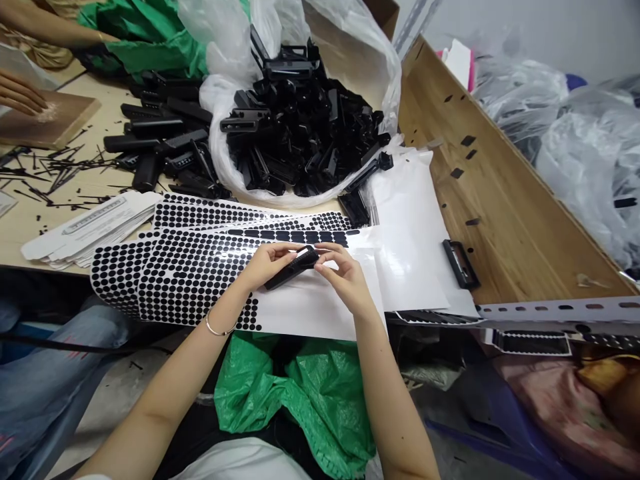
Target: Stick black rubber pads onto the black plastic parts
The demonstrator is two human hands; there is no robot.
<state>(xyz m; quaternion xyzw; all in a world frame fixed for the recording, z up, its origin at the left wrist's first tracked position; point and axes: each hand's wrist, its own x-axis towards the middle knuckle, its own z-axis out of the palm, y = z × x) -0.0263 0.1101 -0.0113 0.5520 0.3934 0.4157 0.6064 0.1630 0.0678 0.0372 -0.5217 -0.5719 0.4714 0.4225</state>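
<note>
My left hand (pixel 267 262) is closed around a narrow black plastic part (pixel 293 265), held just above the white sticker sheets (pixel 200 267) covered with black round dots. My right hand (pixel 343 275) pinches the part's right end with thumb and fingertips. Both hands meet over the table's near edge. A thin bracelet sits on my left wrist.
A clear bag heaped with black plastic parts (pixel 300 127) lies behind the sheets, with more parts (pixel 160 140) loose to its left. Printed cards (pixel 90 227) are stacked at the left. A wooden board (pixel 500 200) slopes at the right. Another person's hands (pixel 23 93) rest far left. A green bag (pixel 300 393) is below.
</note>
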